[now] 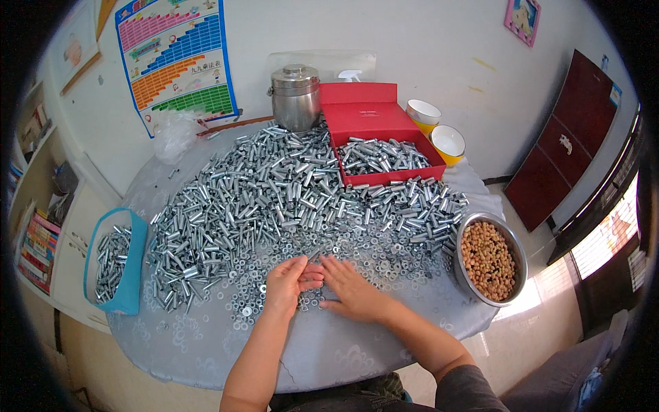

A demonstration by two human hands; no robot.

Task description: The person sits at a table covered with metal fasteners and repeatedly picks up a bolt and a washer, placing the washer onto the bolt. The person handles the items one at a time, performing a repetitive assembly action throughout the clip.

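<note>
My left hand is over the front of a spread of small metal washers, its fingers curled together in a pinch. What it holds, if anything, is too small to make out. Close beside it, my right hand stretches its fingers forward among the washers, palm down. The two hands' fingertips nearly meet. Just beyond them the washers give way to a large heap of shiny metal sleeves, some resembling short tubes, others thinner like bolts.
A red box full of sleeves stands at the back, beside a steel lidded pot and yellow-and-white bowls. Left is a blue container of metal pieces; right, a steel basin of brown round pieces. A grey cloth covers the table.
</note>
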